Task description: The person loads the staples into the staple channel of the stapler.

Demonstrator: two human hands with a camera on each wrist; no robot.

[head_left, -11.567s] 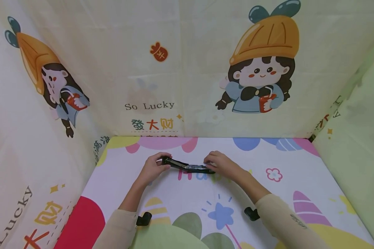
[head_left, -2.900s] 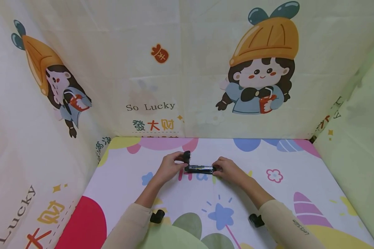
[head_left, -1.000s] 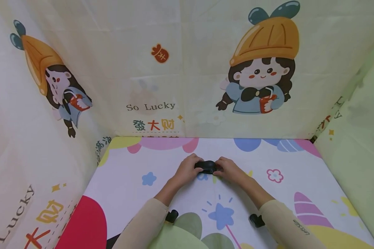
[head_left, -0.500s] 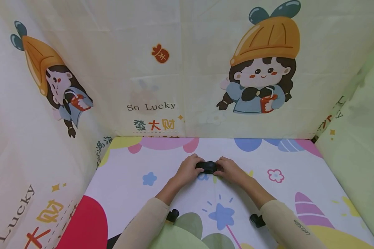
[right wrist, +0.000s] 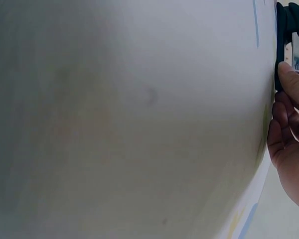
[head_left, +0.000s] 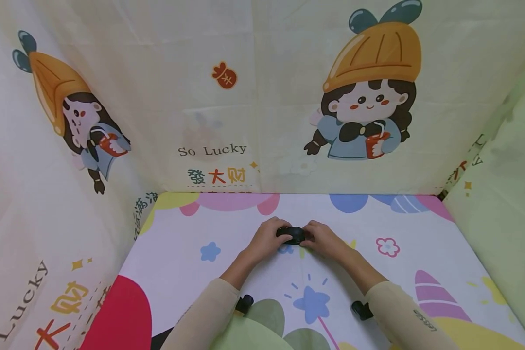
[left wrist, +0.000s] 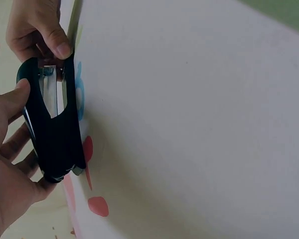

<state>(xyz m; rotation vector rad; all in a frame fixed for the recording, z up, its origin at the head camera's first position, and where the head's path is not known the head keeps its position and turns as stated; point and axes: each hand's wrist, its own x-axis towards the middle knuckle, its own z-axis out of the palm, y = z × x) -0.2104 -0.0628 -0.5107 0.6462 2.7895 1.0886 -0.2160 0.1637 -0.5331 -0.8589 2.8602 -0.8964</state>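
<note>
A black stapler (head_left: 295, 235) lies at mid-table with its top arm folded down over the base. My left hand (head_left: 264, 239) grips its rear end, thumb on the near side and fingers on the far side. In the left wrist view the stapler (left wrist: 60, 142) shows a metal staple channel through the gap in its side. My right hand (head_left: 324, 239) pinches its front end between thumb and fingers, as the right wrist view also shows on the hand (right wrist: 291, 134). The fingers partly hide both ends of the stapler.
A printed white cloth covers the table (head_left: 253, 272). Patterned cream cloth walls (head_left: 271, 97) stand at the back and on both sides. Black camera mounts (head_left: 245, 304) sit at the wrists. A dark patch (head_left: 161, 339) shows beside the left sleeve.
Long before, the stapler was spread out, then its top arm stood raised in my left hand. That arm has since swung down over the base. The last half second shows only a slight left-hand shift.
</note>
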